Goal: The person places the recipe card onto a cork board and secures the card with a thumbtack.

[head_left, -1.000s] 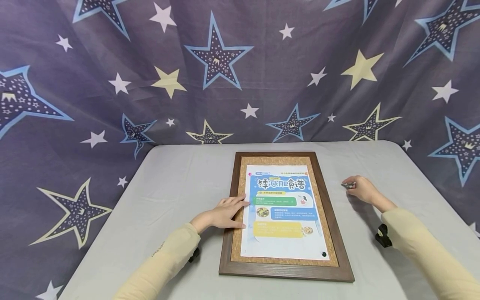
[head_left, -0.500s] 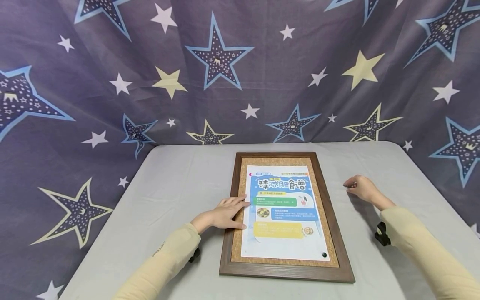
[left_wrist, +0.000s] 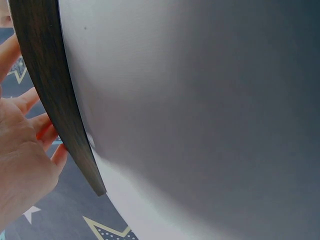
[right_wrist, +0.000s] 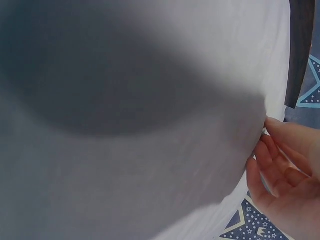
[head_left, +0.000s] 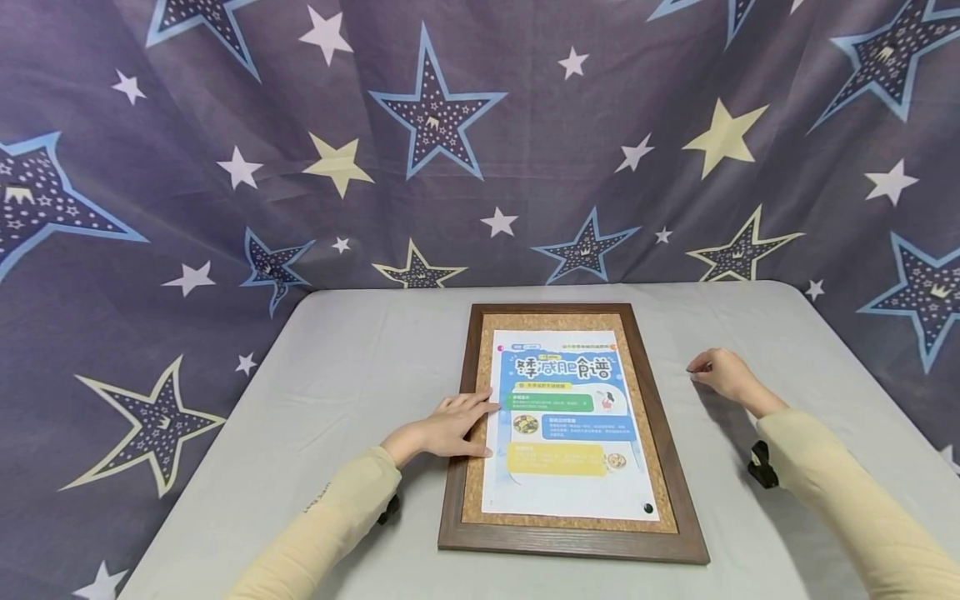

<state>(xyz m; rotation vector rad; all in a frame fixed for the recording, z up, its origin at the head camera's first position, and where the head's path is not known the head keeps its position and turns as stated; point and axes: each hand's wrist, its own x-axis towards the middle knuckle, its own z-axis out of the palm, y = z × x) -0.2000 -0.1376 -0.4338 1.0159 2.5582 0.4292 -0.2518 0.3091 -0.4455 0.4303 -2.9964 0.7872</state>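
A printed sheet (head_left: 570, 492) with blue, green and yellow panels lies on a framed cork board (head_left: 551, 322). Pink (head_left: 500, 348), orange (head_left: 613, 347) and dark green-black (head_left: 648, 508) round pins sit at three of its corners. My left hand (head_left: 450, 427) reaches over the left side of the frame, fingers spread, tips resting on the sheet's left edge. To the right of the board, my right hand (head_left: 723, 375) is down at the tabletop, thumb and fingertips bent close together. I cannot tell whether a small thing is between them.
The grey-white cloth-covered table (head_left: 360, 358) extends around the board's dark wooden frame (head_left: 570, 543). A star-patterned curtain (head_left: 480, 192) hangs behind and at both sides. A black strap device (head_left: 762, 467) is on the right wrist.
A small dark thing seen at the right fingertips one second ago no longer shows; those fingertips have shifted very slightly. The left hand, sheet and board stay in place.
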